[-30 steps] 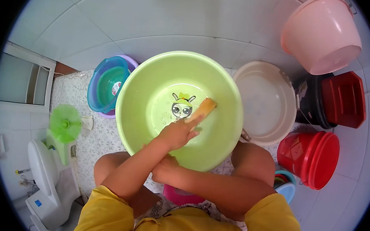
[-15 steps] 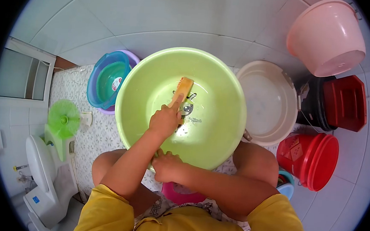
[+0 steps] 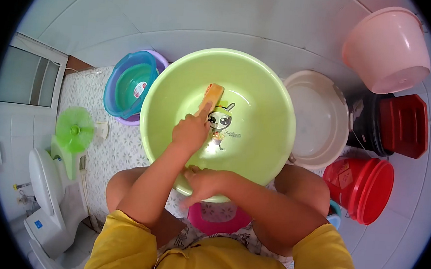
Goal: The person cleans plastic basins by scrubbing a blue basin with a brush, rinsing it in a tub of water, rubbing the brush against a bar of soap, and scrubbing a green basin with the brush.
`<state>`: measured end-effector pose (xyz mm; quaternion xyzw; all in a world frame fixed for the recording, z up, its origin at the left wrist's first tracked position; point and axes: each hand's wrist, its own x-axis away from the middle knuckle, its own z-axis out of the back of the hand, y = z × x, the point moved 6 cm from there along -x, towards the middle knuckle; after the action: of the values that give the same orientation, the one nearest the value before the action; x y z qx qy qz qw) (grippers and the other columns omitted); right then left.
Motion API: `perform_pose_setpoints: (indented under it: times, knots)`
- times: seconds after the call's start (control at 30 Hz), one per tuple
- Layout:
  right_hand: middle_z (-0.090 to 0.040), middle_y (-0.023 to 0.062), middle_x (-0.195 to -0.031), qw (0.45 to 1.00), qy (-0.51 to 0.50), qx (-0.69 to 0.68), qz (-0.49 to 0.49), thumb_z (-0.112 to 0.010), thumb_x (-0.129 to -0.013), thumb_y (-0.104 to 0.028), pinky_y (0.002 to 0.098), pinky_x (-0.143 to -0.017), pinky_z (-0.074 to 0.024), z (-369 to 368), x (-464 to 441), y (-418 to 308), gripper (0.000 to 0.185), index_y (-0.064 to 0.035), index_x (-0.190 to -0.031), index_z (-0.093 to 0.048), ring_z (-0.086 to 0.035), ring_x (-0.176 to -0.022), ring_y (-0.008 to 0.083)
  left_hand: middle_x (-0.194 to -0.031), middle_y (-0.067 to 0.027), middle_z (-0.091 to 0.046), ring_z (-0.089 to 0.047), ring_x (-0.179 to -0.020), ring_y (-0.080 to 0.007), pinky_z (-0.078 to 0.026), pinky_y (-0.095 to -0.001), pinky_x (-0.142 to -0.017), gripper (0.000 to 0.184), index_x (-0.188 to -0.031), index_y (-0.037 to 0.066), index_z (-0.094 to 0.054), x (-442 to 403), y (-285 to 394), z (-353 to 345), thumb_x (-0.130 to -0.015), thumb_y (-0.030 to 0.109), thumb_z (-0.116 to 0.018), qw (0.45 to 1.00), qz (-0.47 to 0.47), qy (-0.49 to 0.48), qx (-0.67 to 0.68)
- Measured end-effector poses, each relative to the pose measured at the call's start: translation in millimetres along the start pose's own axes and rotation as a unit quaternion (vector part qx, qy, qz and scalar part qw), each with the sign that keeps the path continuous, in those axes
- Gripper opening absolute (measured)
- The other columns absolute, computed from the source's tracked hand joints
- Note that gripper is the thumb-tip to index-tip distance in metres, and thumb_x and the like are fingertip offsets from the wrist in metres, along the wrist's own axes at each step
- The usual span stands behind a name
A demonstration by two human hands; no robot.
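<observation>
A large light green basin [image 3: 270,123] with a cartoon rabbit print [image 3: 220,121] on its bottom rests between the person's knees. My left hand [image 3: 191,133] is closed round the handle of an orange-yellow brush [image 3: 215,93], index finger stretched along it. The brush head lies against the inside of the basin, just above and left of the print. My right hand [image 3: 202,183] is at the basin's near rim, its fingers over the edge and partly blurred; it sits just below my left forearm.
A beige basin [image 3: 320,121], black bucket [image 3: 366,124], dark red container [image 3: 403,125], red buckets [image 3: 358,187] and hanging pink bucket [image 3: 388,51] are right. Blue-green basins [image 3: 132,85], a green fan [image 3: 74,130] and a toilet [image 3: 47,183] are left. A pink stool [image 3: 215,225] is below.
The brush in my left hand has gone from right of the print to its upper left. My right hand has shifted along the near rim. The view has shifted slightly.
</observation>
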<state>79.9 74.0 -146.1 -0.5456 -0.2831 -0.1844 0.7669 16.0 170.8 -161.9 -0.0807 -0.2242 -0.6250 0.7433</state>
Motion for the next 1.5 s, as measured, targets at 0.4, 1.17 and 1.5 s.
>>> perform_pose_setpoints:
  times: [0.4, 1.17, 1.5]
  knots:
    - [-0.059, 0.0202, -0.11, 0.986, 0.069, 0.101, -0.114, -0.053, -0.084, -0.032, 0.0421, -0.088, -0.0451, 26.8, 7.6, 21.4, 0.044, 0.0005, -0.114, -0.055, -0.057, -0.103, 0.0323, -0.08, -0.0162, -0.062, -0.062, -0.069, -0.0303, -0.049, -0.0398, -0.067, 0.061, -0.137, 0.036, -0.034, 8.8, 32.4, -38.8, -0.082, 0.021, -0.056, 0.95, -0.225, -0.141, 0.166]
    - [-0.05, 0.014, -0.116, 0.844, 0.454, 0.151, -0.241, -0.056, -0.08, -0.021, 0.0439, -0.085, -0.0432, 136.2, 106.0, 62.7, 0.034, -0.0037, -0.109, -0.055, -0.049, -0.106, 0.0317, -0.104, -0.023, -0.056, -0.062, -0.08, -0.0375, -0.051, -0.0446, -0.074, 0.057, -0.14, 0.034, -0.024, 13.8, 34.4, -24.0, -0.088, 0.032, -0.047, 0.983, -0.134, -0.098, 0.076]
    - [-0.041, 0.0194, -0.131, 0.778, 0.608, 0.08, -0.138, -0.059, -0.07, 0.003, 0.0417, -0.096, -0.0388, 162.0, 130.4, 60.0, 0.041, -0.0006, -0.111, -0.059, -0.038, -0.119, 0.0357, -0.085, -0.0207, -0.057, -0.062, -0.07, -0.0344, -0.052, -0.0425, -0.062, 0.064, -0.141, 0.029, -0.023, -6.3, 8.0, -23.0, -0.084, 0.027, -0.052, 0.996, -0.05, -0.026, 0.069]
